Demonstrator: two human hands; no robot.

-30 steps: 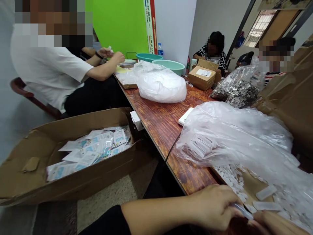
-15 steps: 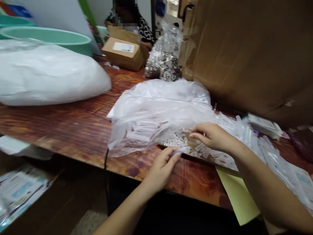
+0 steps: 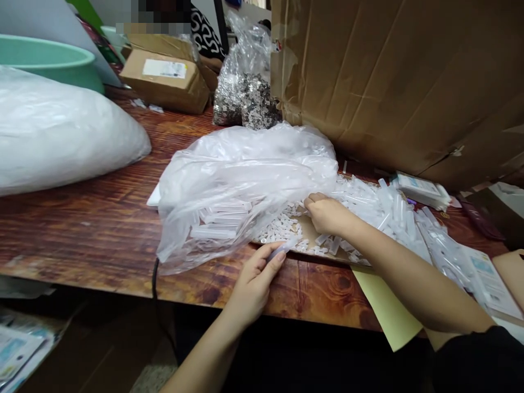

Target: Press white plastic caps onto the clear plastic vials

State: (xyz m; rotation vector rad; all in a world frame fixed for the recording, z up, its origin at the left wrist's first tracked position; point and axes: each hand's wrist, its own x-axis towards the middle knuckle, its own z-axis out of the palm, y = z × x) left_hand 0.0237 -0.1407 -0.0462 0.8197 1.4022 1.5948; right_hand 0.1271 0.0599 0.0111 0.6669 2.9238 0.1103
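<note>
On the wooden table, near its front edge, the left hand pinches a small clear plastic tube between thumb and fingertips, the tube pointing up and to the right toward a scatter of small white caps lying on a sheet of brown cardboard. Just beyond it, the right hand rests knuckles-up among those caps, its fingers curled down into the pile; whether they grasp anything I cannot tell, as the fingertips are hidden. Over the caps on the left side sags a large clear plastic bag holding more tubes, touching the right hand at its edge. To the right of that hand lies a heap of loose clear tubes, and beyond them a stack of printed packets. A yellow sheet sticks out past the table edge under the right forearm. Farther back stand a big white filled bag, a green basin, a small cardboard box with a label, a bag of dark shiny bits, and a tall cardboard wall.
</note>
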